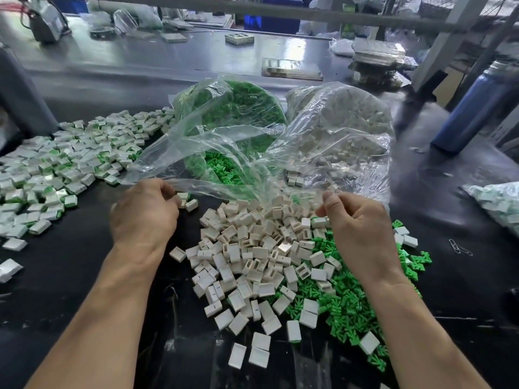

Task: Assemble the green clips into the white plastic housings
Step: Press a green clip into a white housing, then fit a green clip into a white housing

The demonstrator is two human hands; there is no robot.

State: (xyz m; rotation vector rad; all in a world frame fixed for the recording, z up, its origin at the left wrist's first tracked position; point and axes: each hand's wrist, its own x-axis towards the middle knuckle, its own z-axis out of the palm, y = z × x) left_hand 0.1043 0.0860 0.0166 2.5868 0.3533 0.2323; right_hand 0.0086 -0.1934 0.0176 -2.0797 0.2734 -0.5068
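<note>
A heap of white plastic housings (252, 254) lies on the black table in front of me, overlapping a spread of loose green clips (345, 307) to its right. Behind them stand a clear bag of green clips (233, 113) and a clear bag of white housings (345, 127). My left hand (144, 211) has curled fingers at the bag's lower plastic edge, beside two small housings; what it holds is hidden. My right hand (356, 223) pinches the plastic film of the bag between thumb and fingers.
Several assembled white-and-green pieces (64, 167) cover the table at the left. Another bag of pieces (497, 200) sits at the right edge. A blue bottle (477, 108) stands at the back right. Paper clips (460, 248) lie on the table.
</note>
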